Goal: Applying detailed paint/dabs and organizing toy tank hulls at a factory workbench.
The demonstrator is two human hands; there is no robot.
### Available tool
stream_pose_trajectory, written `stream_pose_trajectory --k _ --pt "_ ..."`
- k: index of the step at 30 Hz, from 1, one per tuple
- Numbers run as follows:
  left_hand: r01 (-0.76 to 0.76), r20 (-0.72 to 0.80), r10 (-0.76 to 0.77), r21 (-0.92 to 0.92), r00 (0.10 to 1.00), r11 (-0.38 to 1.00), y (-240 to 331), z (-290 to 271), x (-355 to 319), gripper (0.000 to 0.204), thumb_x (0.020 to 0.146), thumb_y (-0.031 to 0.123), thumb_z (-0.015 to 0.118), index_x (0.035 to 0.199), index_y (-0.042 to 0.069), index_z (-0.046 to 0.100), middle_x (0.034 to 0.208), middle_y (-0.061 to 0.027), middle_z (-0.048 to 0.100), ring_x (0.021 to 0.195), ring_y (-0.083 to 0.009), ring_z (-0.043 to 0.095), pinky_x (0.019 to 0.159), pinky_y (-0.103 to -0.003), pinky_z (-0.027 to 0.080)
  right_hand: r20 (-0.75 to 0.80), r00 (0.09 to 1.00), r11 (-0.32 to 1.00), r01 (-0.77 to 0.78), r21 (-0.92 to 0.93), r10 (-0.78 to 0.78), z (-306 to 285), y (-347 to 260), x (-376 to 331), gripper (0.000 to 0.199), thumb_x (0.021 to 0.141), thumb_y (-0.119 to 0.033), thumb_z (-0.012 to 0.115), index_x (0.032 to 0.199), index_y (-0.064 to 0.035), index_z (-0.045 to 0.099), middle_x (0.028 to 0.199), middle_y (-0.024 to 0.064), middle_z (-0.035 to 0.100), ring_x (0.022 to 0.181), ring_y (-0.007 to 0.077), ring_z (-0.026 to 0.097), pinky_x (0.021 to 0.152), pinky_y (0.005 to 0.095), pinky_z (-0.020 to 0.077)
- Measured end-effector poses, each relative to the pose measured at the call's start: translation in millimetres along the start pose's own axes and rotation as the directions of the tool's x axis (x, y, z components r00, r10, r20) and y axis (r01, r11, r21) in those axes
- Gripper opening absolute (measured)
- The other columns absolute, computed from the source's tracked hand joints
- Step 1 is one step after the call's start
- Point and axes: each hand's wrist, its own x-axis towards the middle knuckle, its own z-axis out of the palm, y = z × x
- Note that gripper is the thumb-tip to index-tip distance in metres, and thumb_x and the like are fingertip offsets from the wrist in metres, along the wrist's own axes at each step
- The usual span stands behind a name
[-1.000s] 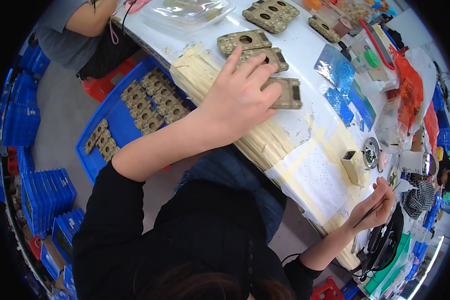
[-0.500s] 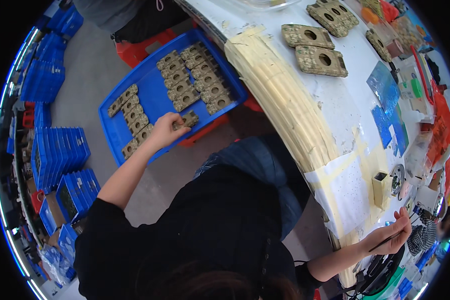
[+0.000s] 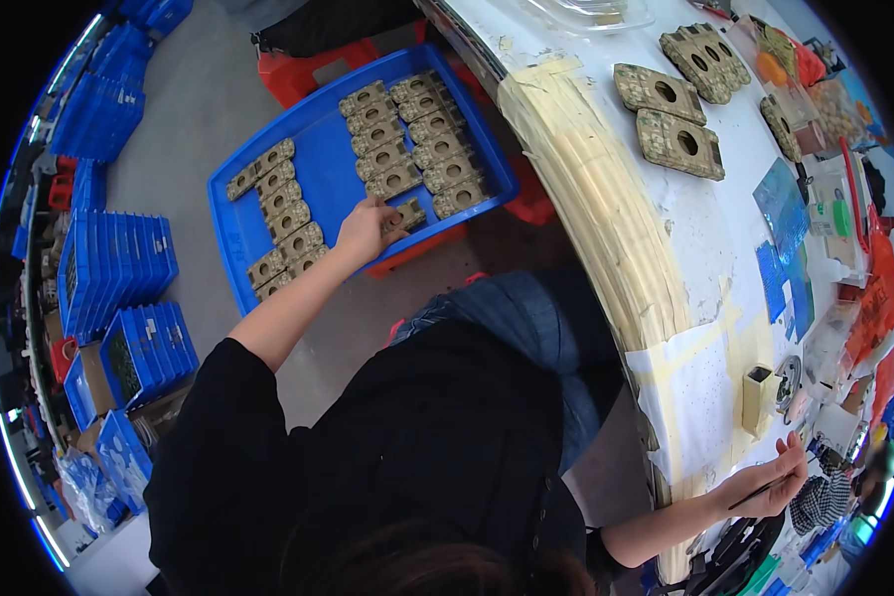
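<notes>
My left hand (image 3: 366, 230) is over the near edge of a blue plastic tray (image 3: 313, 124), its fingers closed on a camouflage-painted model tank hull (image 3: 407, 216). That hull is at the near end of a row of similar tank hulls (image 3: 395, 181), each with a round hole on top. More hulls (image 3: 280, 191) stand in rows along the tray's left side. Above the table on the right, my right hand (image 3: 768, 485) grips a thin dark stick-like tool (image 3: 753, 495), perhaps a brush; its tip is too small to make out.
The white table (image 3: 666, 233) has a taped, padded edge (image 3: 591, 189). Several finished-looking hulls (image 3: 680, 144) lie on its far part. A small cream box (image 3: 758, 397) stands near my right hand. Stacked blue crates (image 3: 119, 263) are at the left; a red stool (image 3: 313, 74) is beneath the tray.
The view has shifted, so tray and table appear farther right. My left hand still grips the hull, at nearly the same place by the row's near end. My right hand keeps its tool.
</notes>
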Motion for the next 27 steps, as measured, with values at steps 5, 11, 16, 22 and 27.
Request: stream_pose_trajectory --k 5,11,16,22,27 --pt "0.021 -0.065 -0.021 -0.006 0.998 1.0 16.1 -0.5 10.4 0.031 0.07 0.033 0.076 0.084 0.009 0.064 0.085 -0.0096 0.055 0.084 -0.0297 0.058 0.072 -0.038 0.049 0.004 1.0 1.0 -0.002 0.01 0.002 -2.2 3.9 0.4 0.025 0.095 -0.021 0.053 0.088 0.0021 0.062 0.09 0.0091 0.067 0.077 0.0152 0.06 0.071 0.0259 0.0485" --pt "-0.046 -0.319 0.044 0.0 0.947 0.999 -22.6 -31.7 -24.3 0.03 0.077 0.027 0.071 0.092 0.006 0.056 0.089 -0.0117 0.056 0.089 -0.0319 0.055 0.076 -0.04 0.045 0.005 1.0 1.0 0.009 -0.024 -0.009 -2.9 -1.7 -0.6 0.023 0.096 -0.017 0.051 0.088 0.0024 0.061 0.09 0.0103 0.066 0.077 0.0163 0.059 0.07 0.0271 0.0482" --pt "-0.031 0.015 0.029 0.159 0.999 0.987 -104.8 -71.4 -90.9 0.054 0.07 0.03 0.077 0.107 0.004 0.047 0.126 -0.0227 0.045 0.115 -0.0386 0.044 0.096 -0.043 0.038 0.018 0.999 0.999 0.044 0.006 -0.044 -2.5 -4.0 -1.6 0.022 0.096 -0.014 0.049 0.088 0.0029 0.059 0.091 0.0128 0.065 0.076 0.0176 0.058 0.069 0.0281 0.0478" --pt "0.058 0.086 -0.066 0.09 0.994 0.994 -105.9 -70.8 -93.4 0.057 0.067 0.031 0.079 0.107 0.006 0.047 0.138 -0.0242 0.037 0.126 -0.0394 0.036 0.103 -0.044 0.032 0.016 0.999 0.999 0.047 0.02 -0.047 -5.5 -4.4 0.1 0.021 0.096 -0.014 0.049 0.087 0.0027 0.059 0.09 0.0127 0.064 0.076 0.018 0.057 0.07 0.0283 0.0477" --pt "0.227 0.146 -0.242 0.11 0.959 0.968 -112.6 -68.8 -90.3 0.052 0.068 0.036 0.078 0.102 0.007 0.051 0.135 -0.0207 0.041 0.127 -0.0384 0.036 0.105 -0.049 0.028 0.031 0.999 0.995 0.035 0.088 -0.038 -3.8 5.2 -1.4 0.016 0.095 -0.01 0.048 0.088 0.0022 0.057 0.089 0.0121 0.063 0.074 0.0169 0.057 0.069 0.0267 0.0464"
